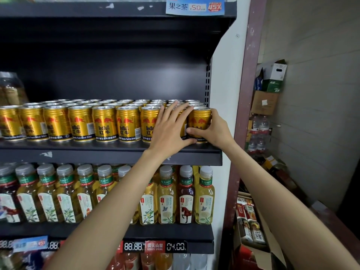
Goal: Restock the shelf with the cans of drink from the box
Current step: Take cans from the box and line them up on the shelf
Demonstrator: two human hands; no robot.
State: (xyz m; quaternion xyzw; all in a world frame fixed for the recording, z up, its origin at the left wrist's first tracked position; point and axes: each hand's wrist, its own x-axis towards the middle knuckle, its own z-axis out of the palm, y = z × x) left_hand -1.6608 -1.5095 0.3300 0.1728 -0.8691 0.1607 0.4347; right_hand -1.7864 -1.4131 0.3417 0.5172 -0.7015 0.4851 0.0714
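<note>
Gold Red Bull cans (pixel 105 123) stand in rows on the dark middle shelf (pixel 116 152), filling it from left to right. At the right end of the front row stands one gold can (pixel 199 118). My right hand (pixel 213 131) wraps it from the right, thumb across its lower front. My left hand (pixel 169 129) lies flat with fingers spread over the neighbouring can (pixel 185 126), which it mostly hides; its thumb reaches under the end can. The box is not recognisable in view.
Tea bottles (pixel 165 195) line the shelf below, above price tags (pixel 155 246). A white side panel (pixel 226 84) and a maroon post (pixel 247 94) close the shelf on the right. Beyond stand stacked cartons (pixel 270 84) and open boxes of drink packs (pixel 251 227).
</note>
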